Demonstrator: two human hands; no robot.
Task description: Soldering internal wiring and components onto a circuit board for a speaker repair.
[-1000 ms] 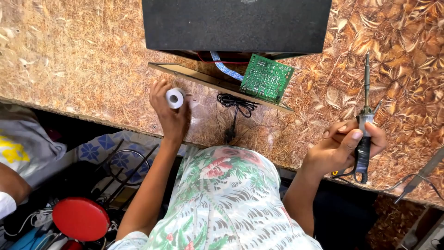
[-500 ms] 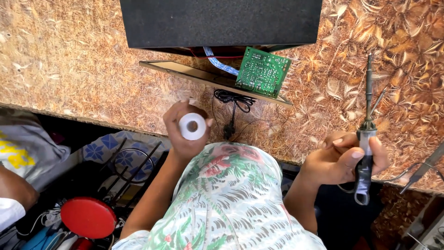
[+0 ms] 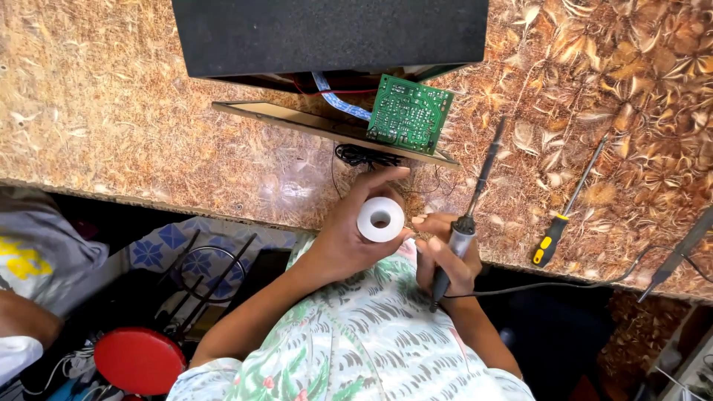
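— Where the table's (image 3: 111,126) near edge runs, what are the hands doing?

— Left hand (image 3: 349,238) has its fingers curled round a white spool (image 3: 381,219); right hand (image 3: 445,256) is clenched on a soldering iron (image 3: 466,215), tip slanting up toward the green circuit board (image 3: 409,113). Both sit just over that edge.

— Any room?

— Bare top to the left; a yellow-handled screwdriver (image 3: 564,215) lies right, well apart.

White solder spool (image 3: 381,218), green circuit board (image 3: 409,113), black speaker box (image 3: 327,33), yellow-handled screwdriver (image 3: 549,239), brown leaf-patterned table (image 3: 111,111), red stool (image 3: 139,360)
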